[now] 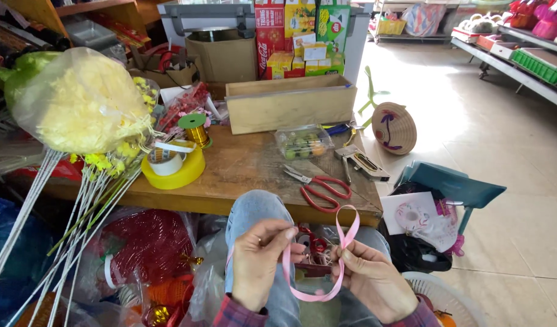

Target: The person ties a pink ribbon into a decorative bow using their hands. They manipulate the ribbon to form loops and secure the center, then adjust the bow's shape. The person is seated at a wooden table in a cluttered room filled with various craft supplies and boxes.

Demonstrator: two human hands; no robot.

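The fingertips of the left hand point(259, 257) are closed in a pinch on one end of a narrow pink satin ribbon point(317, 295), near its crossing. The fingertips of the right hand point(370, 280) pinch the same ribbon at the base of an upright loop. Both hands grip it; neither is nearer.

The ribbon lies between the two hands, over the lap. From the right-hand pinch, the loop rises up and away from the person, its long axis near vertical and leaning slightly right. Below the hands, the slack hangs in a U-shaped curve that opens upward. A small dark red object point(314, 251) sits between the hands, behind the ribbon; its kind cannot be told.

Beyond the hands stands the wooden table point(242, 169). A pair of red-handled scissors point(317, 188) lies near its front edge, blades pointing left and away. Further left sits a yellow tape roll point(175, 172).
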